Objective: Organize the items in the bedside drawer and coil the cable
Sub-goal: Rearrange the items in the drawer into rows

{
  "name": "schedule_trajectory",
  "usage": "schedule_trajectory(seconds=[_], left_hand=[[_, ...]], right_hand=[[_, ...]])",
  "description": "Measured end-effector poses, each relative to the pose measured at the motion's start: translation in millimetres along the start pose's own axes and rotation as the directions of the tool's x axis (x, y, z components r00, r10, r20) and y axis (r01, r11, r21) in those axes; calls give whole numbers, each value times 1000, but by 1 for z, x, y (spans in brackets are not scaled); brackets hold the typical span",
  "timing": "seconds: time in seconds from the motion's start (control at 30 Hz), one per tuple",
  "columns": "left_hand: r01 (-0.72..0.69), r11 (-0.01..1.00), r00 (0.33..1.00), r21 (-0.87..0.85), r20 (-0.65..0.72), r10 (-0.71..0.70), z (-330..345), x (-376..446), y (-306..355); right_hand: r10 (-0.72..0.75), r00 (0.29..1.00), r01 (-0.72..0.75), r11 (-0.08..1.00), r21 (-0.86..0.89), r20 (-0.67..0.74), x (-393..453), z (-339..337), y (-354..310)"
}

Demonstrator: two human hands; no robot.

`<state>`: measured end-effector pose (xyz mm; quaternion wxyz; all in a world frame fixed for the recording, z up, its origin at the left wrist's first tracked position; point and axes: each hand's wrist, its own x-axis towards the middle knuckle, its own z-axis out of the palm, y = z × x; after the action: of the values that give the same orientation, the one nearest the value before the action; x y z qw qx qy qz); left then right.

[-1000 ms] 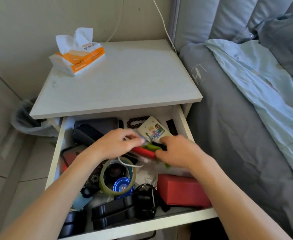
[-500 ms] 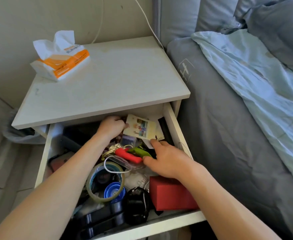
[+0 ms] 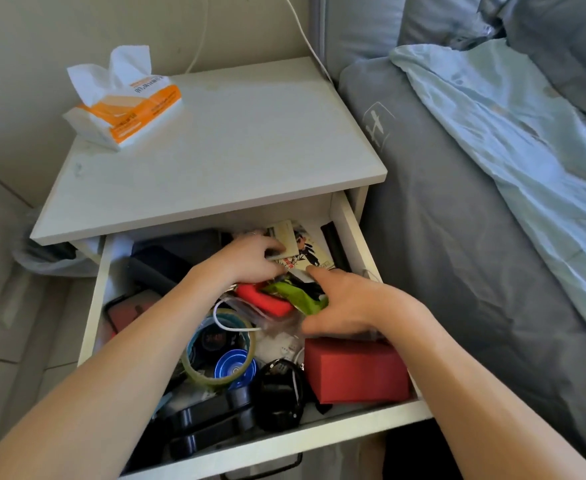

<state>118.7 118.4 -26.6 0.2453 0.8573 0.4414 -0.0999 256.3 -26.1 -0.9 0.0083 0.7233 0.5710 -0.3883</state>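
Both my hands are down in the open drawer (image 3: pixel 355 233) of the bedside bench (image 3: pixel 222 140), toward its far right corner. My left hand (image 3: pixel 250 259) is curled, its fingertips pinching the near edge of the picture cards (image 3: pixel 305 245) that lie against the far wall. My right hand (image 3: pixel 350 303) lies palm down just near of those cards, fingers loosely bent and spread over a green wrapper (image 3: pixel 296 296) and a clear plastic bag (image 3: pixel 270 317); I cannot tell whether it grips either one. A red case (image 3: pixel 263 299) sits between my wrists. The white cable (image 3: pixel 231 323) loops uncoiled over the tape roll (image 3: pixel 215 344) left of centre. A red box (image 3: pixel 355 372) fills the near right corner, under my right wrist. A tissue pack (image 3: pixel 125 98) rests on the far left of the bench
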Motion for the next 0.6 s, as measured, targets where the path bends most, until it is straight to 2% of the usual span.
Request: schedule_trajectory(seconds=[0.03,0.1,0.17,0.23,0.33,0.43,0.5,0.57,0.6], left_hand=[[-26,996,1000,-87,3,26,-2,-4,2],[-79,972,995,-223,-80,63,-7,-18,3],[-130,947,987,-294,-133,95,-10,-36,0],[-120,945,992,-306,-76,101,-9,-53,-6],[-90,989,994,-120,50,96,-4,-72,-10],[-105,993,980,-53,167,112,-8,-77,-11],[-126,991,965,50,239,111,-10,-76,-11],[-172,980,972,101,176,153,-6,-73,-16],[-192,980,980,55,64,188,-2,-73,-18]], right_hand=[[-13,1000,13,1000,17,-16,-1,-3,1],[-82,982,97,992,84,-167,1,-6,0],[-133,919,181,979,96,-371,9,-5,-2],[-196,854,220,975,-6,-482,22,-5,-1],[-221,834,195,975,-105,-506,39,-6,3],[-215,817,171,977,-130,-535,43,-9,5],[-216,830,156,975,-158,-515,34,-11,4],[-199,875,139,977,-165,-442,22,-11,4],[-179,908,127,979,-157,-379,15,-10,4]])
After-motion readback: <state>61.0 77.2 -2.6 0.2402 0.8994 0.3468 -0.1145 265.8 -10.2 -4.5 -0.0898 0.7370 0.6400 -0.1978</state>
